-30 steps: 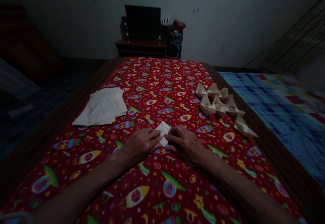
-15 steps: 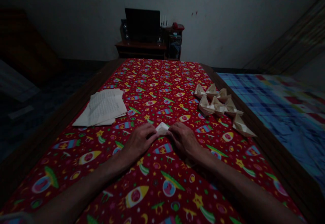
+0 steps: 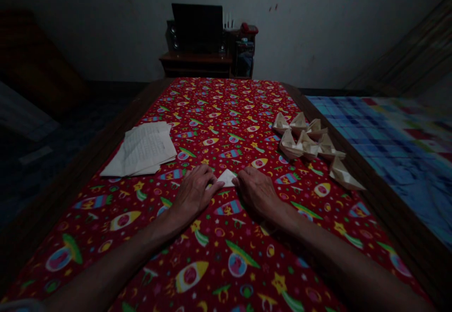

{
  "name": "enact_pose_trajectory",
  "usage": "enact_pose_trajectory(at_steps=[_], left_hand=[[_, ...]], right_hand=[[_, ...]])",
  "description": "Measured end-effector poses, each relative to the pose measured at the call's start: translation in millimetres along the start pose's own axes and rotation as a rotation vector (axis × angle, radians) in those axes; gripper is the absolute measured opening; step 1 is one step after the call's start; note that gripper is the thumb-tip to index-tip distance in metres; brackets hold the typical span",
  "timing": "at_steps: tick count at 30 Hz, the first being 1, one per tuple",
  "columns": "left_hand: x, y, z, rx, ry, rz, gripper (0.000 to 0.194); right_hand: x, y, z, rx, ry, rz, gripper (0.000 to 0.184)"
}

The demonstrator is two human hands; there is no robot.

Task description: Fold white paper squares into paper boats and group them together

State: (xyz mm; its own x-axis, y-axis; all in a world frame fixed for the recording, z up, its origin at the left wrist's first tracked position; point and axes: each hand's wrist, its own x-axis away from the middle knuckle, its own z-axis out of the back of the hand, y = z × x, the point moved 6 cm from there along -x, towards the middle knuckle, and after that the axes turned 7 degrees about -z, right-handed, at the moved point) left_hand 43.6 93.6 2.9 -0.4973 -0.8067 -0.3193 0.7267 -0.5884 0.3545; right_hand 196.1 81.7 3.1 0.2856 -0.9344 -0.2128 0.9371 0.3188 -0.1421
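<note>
A small folded piece of paper, pale and triangular at the top, lies on the red patterned cloth between my hands. My left hand is at its left side, the thumb pressing on its lower left edge. On the other side my right hand has its fingers closed at the right corner, partly covering it. Folded paper boats stand grouped to the right, several of them. Off to the left lies a stack of printed paper sheets.
A dark monitor and speakers stand on a wooden desk beyond the table's far end. A red telephone sits beside them. The table's dark wooden edge borders the cloth; a blue checked bedspread lies to the right.
The folded paper now shows a plainer triangular face between my hands. My left thumb has shifted right along its lower edge. The view has tilted slightly.
</note>
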Motion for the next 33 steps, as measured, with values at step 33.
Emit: enact_pose_trajectory(at_steps=[33], left_hand=[[26,51,-8.6,-0.257,-0.173,-0.369,0.050]], right_hand=[[2,-8,3,0.064,0.003,0.046,0.014]])
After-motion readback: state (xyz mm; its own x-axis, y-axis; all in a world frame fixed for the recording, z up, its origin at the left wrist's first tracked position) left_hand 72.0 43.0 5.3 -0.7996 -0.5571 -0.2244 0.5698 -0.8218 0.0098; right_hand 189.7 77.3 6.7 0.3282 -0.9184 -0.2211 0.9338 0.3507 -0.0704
